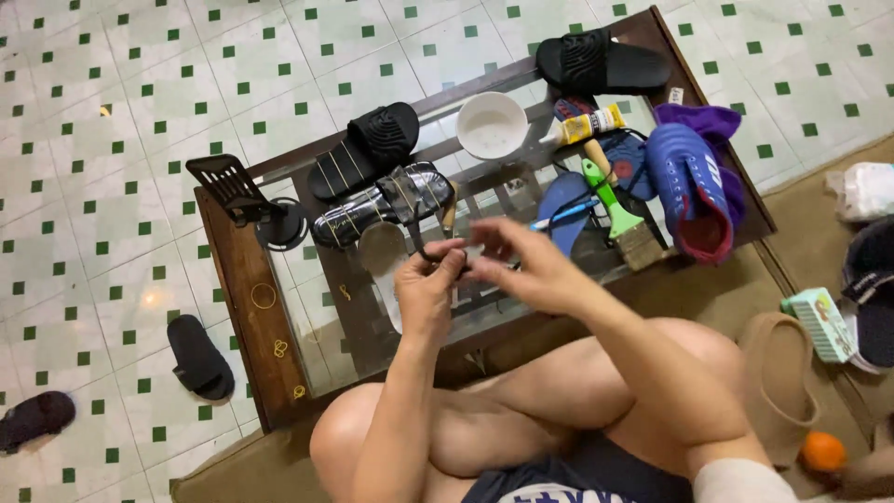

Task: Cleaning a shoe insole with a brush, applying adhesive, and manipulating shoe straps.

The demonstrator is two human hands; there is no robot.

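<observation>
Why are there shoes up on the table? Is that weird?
Yes, a bit odd. Black slide sandals lie on the glass-topped wooden table beside a white bowl, and one glossy sandal is wrapped in yellow rubber bands. Another black slide lies alone on the floor.

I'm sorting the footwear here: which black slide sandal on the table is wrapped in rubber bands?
The black slide beside the white bowl; thin bands cross its sole. The other slide, at the far corner, has none visible.
</observation>
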